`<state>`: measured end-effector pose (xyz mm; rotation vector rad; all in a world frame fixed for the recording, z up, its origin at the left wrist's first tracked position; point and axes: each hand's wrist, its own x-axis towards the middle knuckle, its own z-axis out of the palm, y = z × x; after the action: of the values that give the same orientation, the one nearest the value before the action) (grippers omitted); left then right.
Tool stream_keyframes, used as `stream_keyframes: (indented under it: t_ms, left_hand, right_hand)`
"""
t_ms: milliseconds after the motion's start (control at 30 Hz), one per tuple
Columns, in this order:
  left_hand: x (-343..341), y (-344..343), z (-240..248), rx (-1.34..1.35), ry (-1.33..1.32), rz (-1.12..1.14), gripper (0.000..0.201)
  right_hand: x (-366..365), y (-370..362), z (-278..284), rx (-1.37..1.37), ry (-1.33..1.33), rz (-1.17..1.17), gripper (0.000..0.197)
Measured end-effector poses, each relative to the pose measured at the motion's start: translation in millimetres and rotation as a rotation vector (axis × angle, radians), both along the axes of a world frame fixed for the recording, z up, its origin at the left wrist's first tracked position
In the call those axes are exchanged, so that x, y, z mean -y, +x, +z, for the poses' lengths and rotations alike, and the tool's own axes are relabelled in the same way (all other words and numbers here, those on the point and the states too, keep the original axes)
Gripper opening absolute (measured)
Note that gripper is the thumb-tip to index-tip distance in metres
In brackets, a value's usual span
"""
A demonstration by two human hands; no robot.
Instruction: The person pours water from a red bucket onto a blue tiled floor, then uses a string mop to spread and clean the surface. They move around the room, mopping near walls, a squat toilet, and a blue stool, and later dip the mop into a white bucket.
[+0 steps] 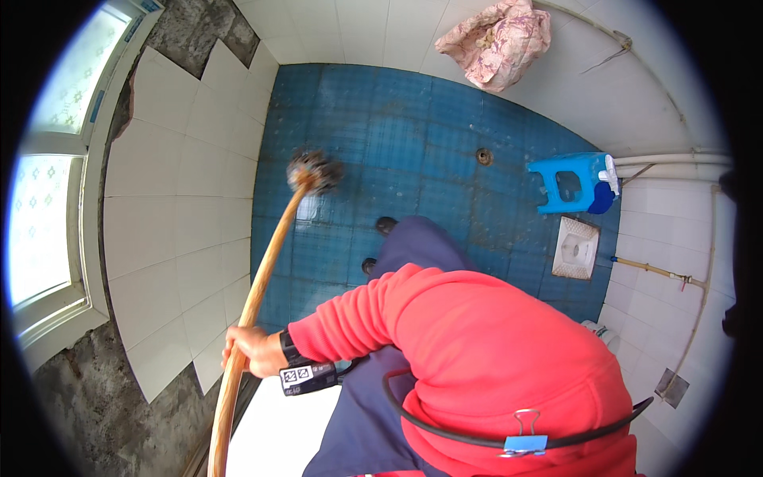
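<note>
Mid-scrub: the left hand has its grip closed round the wooden mop handle, mop head down on the wet blue floor. Right hand's out of sight. Next stroke likely needs steady downward pressure.

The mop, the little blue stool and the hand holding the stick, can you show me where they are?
mop [314,171], head view, on its dark shaggy head
blue stool [568,184], head view, on its seat
left hand [248,350], head view, on its back, gripping the stick
</note>
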<state>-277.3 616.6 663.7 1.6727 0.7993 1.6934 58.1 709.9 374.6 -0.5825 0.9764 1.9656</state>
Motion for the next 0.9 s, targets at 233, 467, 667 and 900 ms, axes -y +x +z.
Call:
stream_keyframes:
  t_ms: [233,467,667,900]
  left_hand:
    - [27,184,-86,-0.502,-0.237,0.149,0.009]
    - [31,309,-194,-0.715,-0.451,-0.02,0.016]
    - [44,332,-206,-0.551,-0.525,-0.106,0.019]
    - [-9,419,-263,-0.41,-0.608,-0.637,0.025]
  right_hand:
    - [-8,-37,-135,-0.234,0.217,-0.006,0.007]
    - [48,4,-321,0.183,0.128,-0.052,0.015]
    - [110,125,-304,0.047,0.062,-0.262,0.013]
    - [224,261,-327,0.048,-0.199,-0.651,0.016]
